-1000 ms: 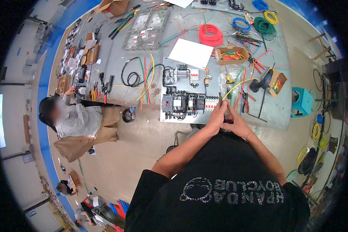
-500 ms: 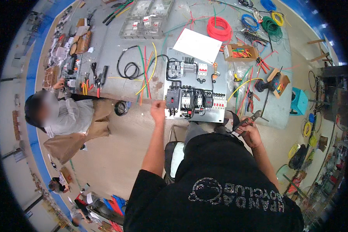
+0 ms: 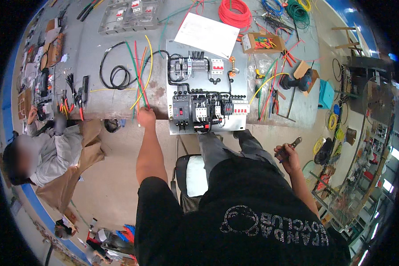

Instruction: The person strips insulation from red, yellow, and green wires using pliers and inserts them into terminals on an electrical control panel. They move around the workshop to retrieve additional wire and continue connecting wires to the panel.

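Observation:
At the table's front edge, my left hand (image 3: 146, 116) is closed at the lower ends of several loose coloured wires (image 3: 140, 80): green, red, orange and yellow. Which of these wires are between the fingers is partly hidden. My right hand (image 3: 289, 158) grips a pair of pliers (image 3: 295, 142) with a grey metal head, held off the table's front edge. Between the hands lies a metal mounting plate (image 3: 240, 88) with its front edge past the table. It carries a black circuit breaker (image 3: 181, 112), contactors (image 3: 201, 112), a red-switched breaker (image 3: 217, 66) and black wiring.
White paper (image 3: 204, 33) lies over the plate's far edge. Black cable (image 3: 115, 77) coils at left. To the right are a carton of coloured pieces (image 3: 264, 43), pliers (image 3: 275, 104) and a cordless drill (image 3: 299, 81). Another person (image 3: 53, 150) works at far left; a chair (image 3: 195, 176) stands behind me.
My left hand has moved left from beside the plate to the loose wires and closed there. My right hand, still holding the pliers, has drawn back from the plate. The view has shifted.

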Tool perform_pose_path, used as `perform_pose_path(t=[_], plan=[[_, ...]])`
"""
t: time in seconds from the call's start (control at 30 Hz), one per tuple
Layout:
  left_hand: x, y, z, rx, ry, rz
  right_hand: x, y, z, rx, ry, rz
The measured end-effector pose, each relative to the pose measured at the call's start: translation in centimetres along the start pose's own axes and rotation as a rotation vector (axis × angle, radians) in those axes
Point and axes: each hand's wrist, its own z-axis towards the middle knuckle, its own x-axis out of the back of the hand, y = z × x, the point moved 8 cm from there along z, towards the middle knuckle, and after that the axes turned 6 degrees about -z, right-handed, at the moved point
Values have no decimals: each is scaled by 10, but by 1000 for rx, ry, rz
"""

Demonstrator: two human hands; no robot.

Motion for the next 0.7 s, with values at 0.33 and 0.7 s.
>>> perform_pose_path(t=[0.33,0.7], plan=[[-5,32,-50,260,-645,-1131,-6,4,41,-54,-47,-27],[37,55,-154,27,-682,-895,-39,4,121,-43,-203,-36]])
